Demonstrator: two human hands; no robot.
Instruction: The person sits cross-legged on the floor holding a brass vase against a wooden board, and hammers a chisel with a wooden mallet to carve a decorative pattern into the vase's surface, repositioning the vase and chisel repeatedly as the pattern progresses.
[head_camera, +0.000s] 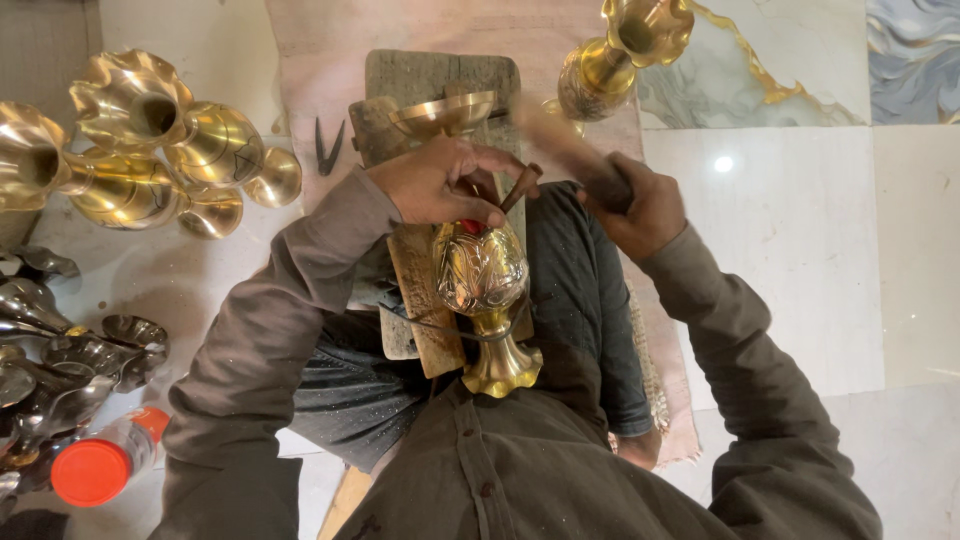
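A brass vase (483, 278) lies on its side across a wooden block (428, 300) on my lap, its engraved belly facing up and its flared foot toward me. My left hand (438, 182) rests on the vase's upper body and pinches a short dark chisel (521, 187) against the metal. My right hand (632, 207) grips the handle of a wooden mallet (560, 140), which is blurred and raised just beyond the chisel. The vase's wide mouth (445, 112) points away from me.
Several finished brass vases (150, 150) lie at the left, another brass vase (620, 55) at the top. Dark metal pieces (60, 350) and a bottle with an orange cap (95, 468) sit at the lower left. A small dark tool (328, 147) lies on the pink mat (320, 40). White marble floor (800, 250) spreads to the right.
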